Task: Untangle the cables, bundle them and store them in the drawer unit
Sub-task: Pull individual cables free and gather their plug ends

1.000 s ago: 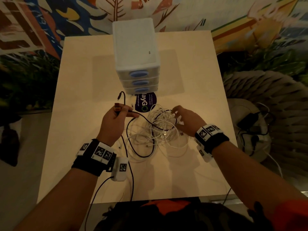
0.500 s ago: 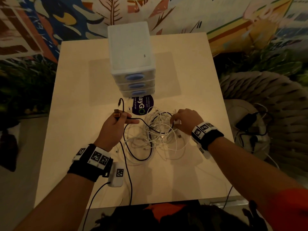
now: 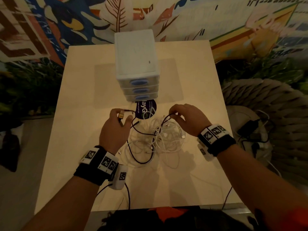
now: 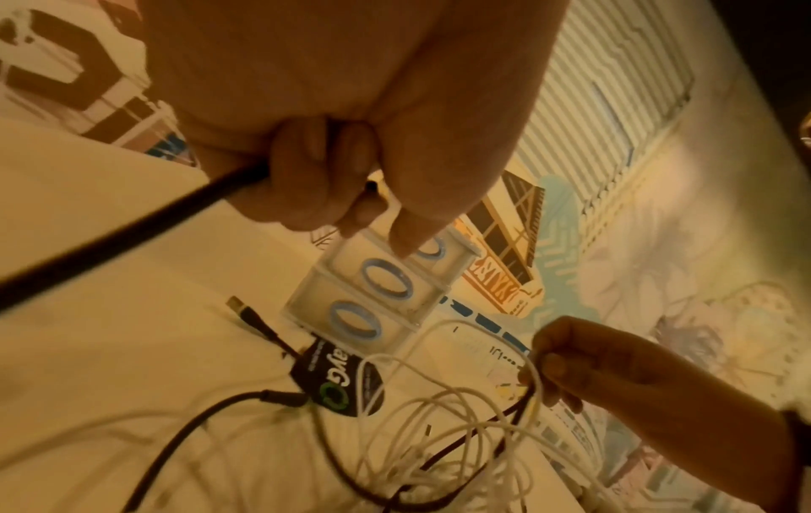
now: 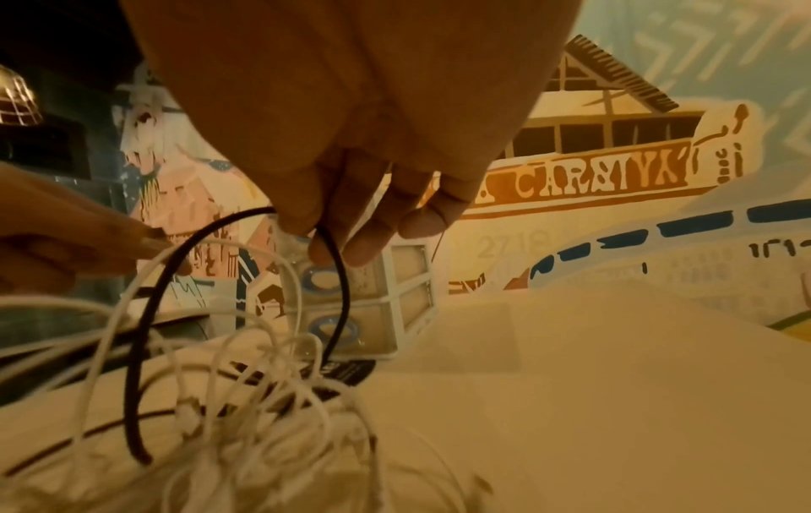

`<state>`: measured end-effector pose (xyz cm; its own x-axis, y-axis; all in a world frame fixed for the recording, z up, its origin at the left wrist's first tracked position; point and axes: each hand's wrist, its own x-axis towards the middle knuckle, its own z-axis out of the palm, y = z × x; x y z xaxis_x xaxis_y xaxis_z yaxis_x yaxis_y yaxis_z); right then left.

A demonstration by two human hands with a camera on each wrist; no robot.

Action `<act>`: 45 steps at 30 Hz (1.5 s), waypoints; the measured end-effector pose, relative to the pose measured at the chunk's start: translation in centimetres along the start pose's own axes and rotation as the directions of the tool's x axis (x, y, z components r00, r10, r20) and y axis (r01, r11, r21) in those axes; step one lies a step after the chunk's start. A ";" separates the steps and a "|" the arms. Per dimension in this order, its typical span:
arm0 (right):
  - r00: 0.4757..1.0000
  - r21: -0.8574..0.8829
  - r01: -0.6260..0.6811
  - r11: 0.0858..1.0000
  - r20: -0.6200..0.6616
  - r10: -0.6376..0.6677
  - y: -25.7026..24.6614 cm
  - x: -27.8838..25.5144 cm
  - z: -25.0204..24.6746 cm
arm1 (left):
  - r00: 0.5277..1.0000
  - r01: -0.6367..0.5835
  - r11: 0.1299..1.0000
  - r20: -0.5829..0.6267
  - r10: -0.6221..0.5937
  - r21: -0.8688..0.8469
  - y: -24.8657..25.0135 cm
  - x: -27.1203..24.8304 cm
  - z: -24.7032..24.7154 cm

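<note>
A tangle of white cables (image 3: pixel 166 140) lies on the pale table (image 3: pixel 83 130), with a black cable (image 3: pixel 141 133) threaded through it. My left hand (image 3: pixel 122 119) grips the black cable near its gold plug (image 3: pixel 121 115), its fingers curled round the cord (image 4: pixel 131 236). My right hand (image 3: pixel 175 115) pinches a loop of the same black cable (image 5: pixel 340 277), raised above the white cables (image 5: pixel 263 416). The white drawer unit (image 3: pixel 136 64) stands just behind both hands, its three blue-handled drawers (image 3: pixel 139 90) closed. Another black plug (image 4: pixel 246 312) lies on the table by the unit.
A dark round sticker (image 3: pixel 145 110) lies on the table in front of the drawer unit. A woven pouf (image 3: pixel 266 100) and a stool holding a charger and cords (image 3: pixel 250 135) stand right of the table. A painted wall is behind the table.
My right hand has come up off the tangle with a loop of black cable pinched in its fingers. My left hand keeps hold of the plug end.
</note>
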<state>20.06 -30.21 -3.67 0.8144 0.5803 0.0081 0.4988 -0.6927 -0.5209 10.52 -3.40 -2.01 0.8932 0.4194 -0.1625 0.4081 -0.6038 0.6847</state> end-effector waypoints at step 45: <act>0.926 0.964 -0.236 0.124 0.184 0.330 -5.4 0.2 0.0 | 0.877 -0.361 0.932 0.351 0.329 0.027 2.5 -1.9 3.9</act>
<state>17.51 -26.34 -0.87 0.8639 0.3875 -0.3216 -0.4161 0.1897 -0.8893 10.61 -8.31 -2.76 0.9836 -0.0691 -0.1668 0.0635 -0.7325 0.6778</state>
